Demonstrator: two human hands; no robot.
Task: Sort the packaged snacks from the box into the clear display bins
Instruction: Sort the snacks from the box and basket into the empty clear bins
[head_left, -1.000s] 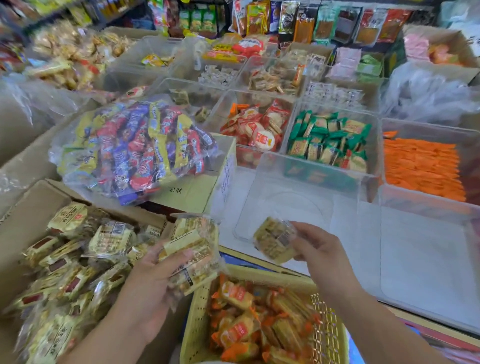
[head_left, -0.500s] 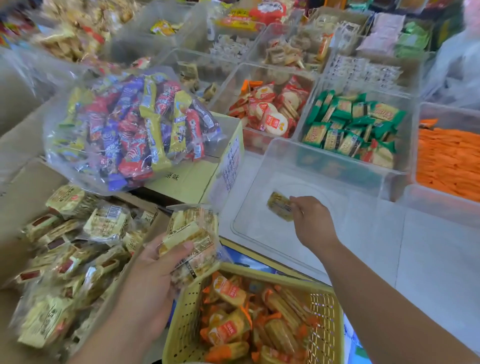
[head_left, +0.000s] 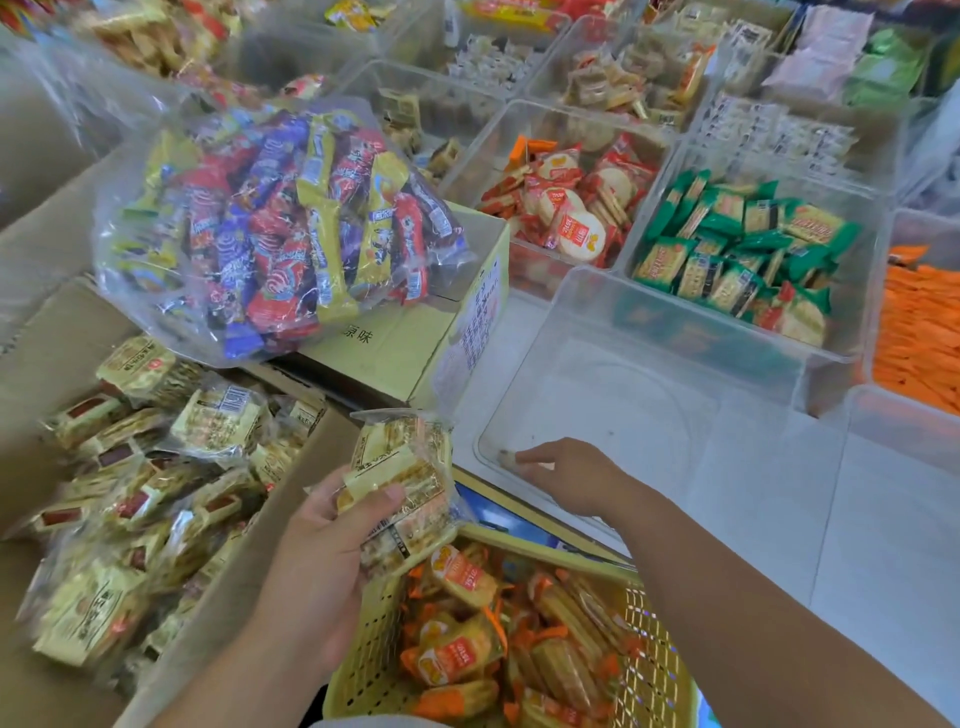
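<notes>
An open cardboard box (head_left: 47, 332) at the left holds several yellow-labelled clear snack packets (head_left: 156, 493). My left hand (head_left: 322, 551) grips a stack of these packets (head_left: 400, 483) above the box's right edge. My right hand (head_left: 566, 473) reaches low into the near-left corner of a clear display bin (head_left: 623, 410) that has nothing else in it. Its fingers point left along the bin floor. Only a small brownish tip shows at the fingertips, so whether they still hold the single packet is unclear.
A yellow perforated basket (head_left: 369, 654) of orange packets sits below my hands. A clear bag of colourful bars (head_left: 280, 228) lies on a yellow carton (head_left: 395, 348). Filled bins behind hold green packets (head_left: 737, 249), red-and-white packets (head_left: 571, 208) and orange packets (head_left: 919, 327).
My right hand carried one packet forward into the clear bin, then came down and back to its near-left corner. The left hand kept hold of its stack.
</notes>
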